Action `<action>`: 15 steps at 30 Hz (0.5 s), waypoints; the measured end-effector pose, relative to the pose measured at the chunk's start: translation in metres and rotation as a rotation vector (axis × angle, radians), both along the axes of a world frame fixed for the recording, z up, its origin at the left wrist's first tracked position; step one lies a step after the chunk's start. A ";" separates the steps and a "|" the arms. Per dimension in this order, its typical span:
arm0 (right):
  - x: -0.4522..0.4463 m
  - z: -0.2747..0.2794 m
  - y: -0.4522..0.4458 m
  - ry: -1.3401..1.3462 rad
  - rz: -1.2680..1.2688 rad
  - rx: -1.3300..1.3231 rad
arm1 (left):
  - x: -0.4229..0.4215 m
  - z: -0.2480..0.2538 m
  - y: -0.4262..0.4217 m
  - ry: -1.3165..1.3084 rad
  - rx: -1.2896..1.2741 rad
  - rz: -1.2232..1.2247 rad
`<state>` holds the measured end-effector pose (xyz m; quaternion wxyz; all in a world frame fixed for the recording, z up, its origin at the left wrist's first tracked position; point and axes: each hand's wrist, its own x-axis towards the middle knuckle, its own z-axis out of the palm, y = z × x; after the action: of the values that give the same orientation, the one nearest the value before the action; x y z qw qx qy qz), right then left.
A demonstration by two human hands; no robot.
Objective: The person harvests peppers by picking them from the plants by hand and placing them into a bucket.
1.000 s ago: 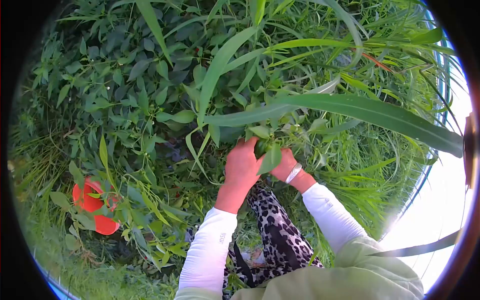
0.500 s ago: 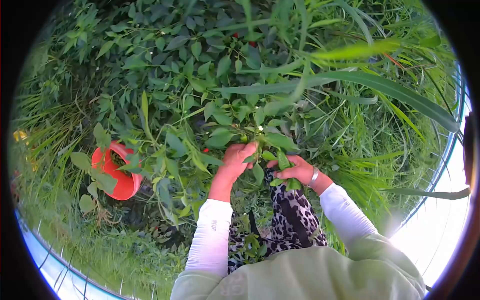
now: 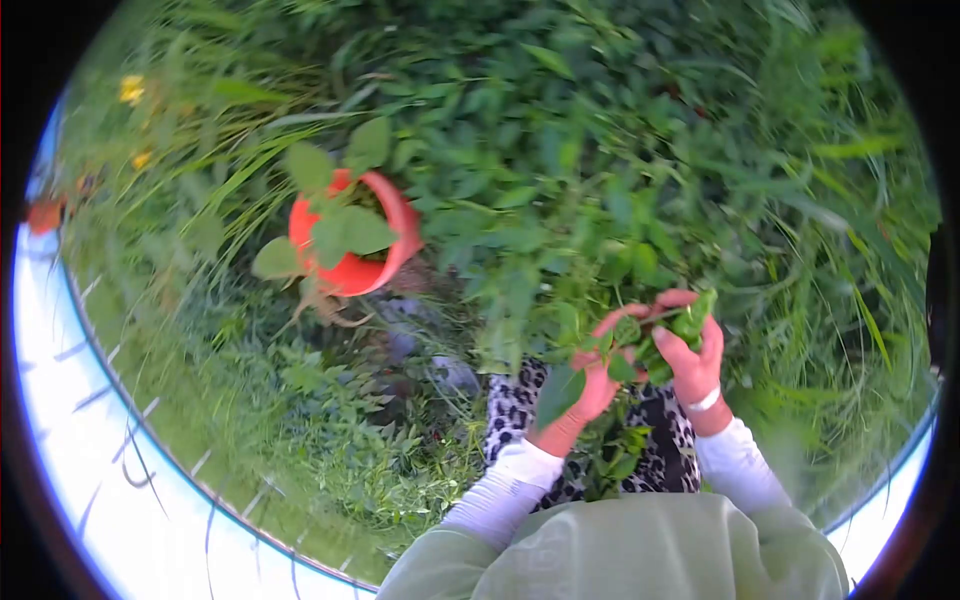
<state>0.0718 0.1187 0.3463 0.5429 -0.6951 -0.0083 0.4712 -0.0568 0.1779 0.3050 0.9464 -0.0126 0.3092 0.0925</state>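
My right hand [image 3: 698, 365] is closed around a bunch of bright green peppers [image 3: 692, 318], their shapes partly blurred and mixed with leaves. Close beside it on the left, my left hand [image 3: 597, 385] has its fingers curled toward the bunch. Green leaves cover part of those fingers, so what they grip cannot be made out. One large leaf [image 3: 560, 398] hangs in front of the left wrist. Both hands are low over the pepper plants [image 3: 560, 220], just above the leopard-print trousers [image 3: 515, 405].
An orange-red bucket [image 3: 402, 225] stands to the left among the plants, with broad leaves [image 3: 352, 230] in front of its opening. Tall grass [image 3: 850, 290] grows on the right. Yellow flowers [image 3: 131, 90] show at the far left.
The view has swung left, so the bucket appears nearer the middle. My left hand has left the plant stem and come up against my right hand, which still holds the green bunch.
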 end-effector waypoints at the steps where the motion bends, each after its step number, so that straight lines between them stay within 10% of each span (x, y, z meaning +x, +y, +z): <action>1: -0.011 0.008 0.014 -0.090 0.080 0.042 | -0.011 0.011 0.008 0.005 0.040 0.038; 15: -0.289 -0.017 0.285 -0.355 0.946 0.353 | -0.280 0.010 0.186 0.411 0.119 0.842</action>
<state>-0.2167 0.4034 0.3289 0.3700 -0.5828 -0.4916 0.5309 -0.3373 0.3639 0.3152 0.7448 -0.0641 0.4524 0.4864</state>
